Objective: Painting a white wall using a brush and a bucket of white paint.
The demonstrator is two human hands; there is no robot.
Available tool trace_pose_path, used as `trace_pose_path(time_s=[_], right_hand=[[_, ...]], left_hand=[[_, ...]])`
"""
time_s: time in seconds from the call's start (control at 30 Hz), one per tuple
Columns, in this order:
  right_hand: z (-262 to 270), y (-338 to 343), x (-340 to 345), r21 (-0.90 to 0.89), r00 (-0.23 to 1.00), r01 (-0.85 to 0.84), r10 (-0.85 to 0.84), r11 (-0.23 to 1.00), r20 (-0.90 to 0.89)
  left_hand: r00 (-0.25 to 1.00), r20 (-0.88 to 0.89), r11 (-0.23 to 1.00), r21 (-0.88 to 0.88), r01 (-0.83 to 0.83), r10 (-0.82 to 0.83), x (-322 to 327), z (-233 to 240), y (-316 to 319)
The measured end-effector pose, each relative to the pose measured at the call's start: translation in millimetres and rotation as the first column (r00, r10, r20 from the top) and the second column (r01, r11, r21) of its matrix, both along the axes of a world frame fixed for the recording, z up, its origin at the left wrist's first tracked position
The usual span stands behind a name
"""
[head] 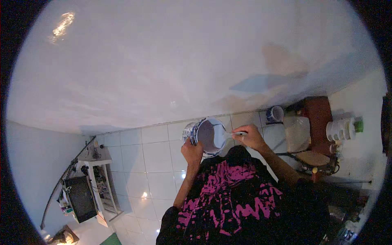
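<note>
My left hand (pixel 192 151) grips the near left side of a paint bucket (pixel 190 132) with a blue and white outer wall. The bucket's mouth is turned to the right, and pale greyish paint (pixel 205 136) shows inside. Between the fingers of my right hand (pixel 249 139) is the pale handle of a paintbrush (pixel 239 133). The brush's head end lies at the bucket's right rim; its bristles are hard to make out against the pale inner wall. Both hands are in front of my black shirt with a pink print (pixel 229 196).
A broad pale wall (pixel 171 61) rises ahead above a white tiled floor (pixel 156 156). A smaller blue bucket (pixel 274 114) stands by the wall at right, near a chair (pixel 312 157) and a reddish-brown panel (pixel 318 122). At left are a white table frame (pixel 98 174) and a black panel (pixel 80 199).
</note>
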State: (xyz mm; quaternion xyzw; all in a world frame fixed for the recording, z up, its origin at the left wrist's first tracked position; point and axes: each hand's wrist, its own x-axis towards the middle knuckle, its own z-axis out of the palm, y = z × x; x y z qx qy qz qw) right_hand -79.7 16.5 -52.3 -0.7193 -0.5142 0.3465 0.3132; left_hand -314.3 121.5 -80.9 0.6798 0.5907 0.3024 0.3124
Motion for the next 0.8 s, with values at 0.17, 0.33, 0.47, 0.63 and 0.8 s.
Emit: trace_pose_path(time_s=[0.17, 0.33, 0.47, 0.63, 0.8], right_hand=[[9, 11, -3, -0.11, 0.983, -0.121, 0.134, 0.987, 0.126], [42, 47, -43, -0.416, 0.942, -0.138, 0.249, 0.899, 0.225], [37, 74, -57, -0.538, 0.869, -0.257, 0.435, 0.803, 0.234], [7, 86, -77, -0.389, 0.885, -0.262, 0.381, 0.883, 0.269], [-11, 95, -89, -0.245, 0.849, -0.288, 0.365, 0.926, 0.382]], left_hand=[[0.994, -0.038, 0.994, -0.043, 0.104, -0.106, -2, 14, 5], [0.988, 0.086, 0.989, 0.086, 0.118, -0.125, -1, 14, 8], [0.99, 0.103, 0.995, 0.027, 0.098, -0.1, -4, -4, 8], [0.99, 0.11, 0.995, 0.059, 0.077, -0.083, 5, 9, 6], [0.977, 0.191, 0.995, 0.045, 0.09, -0.097, 2, 6, 6]])
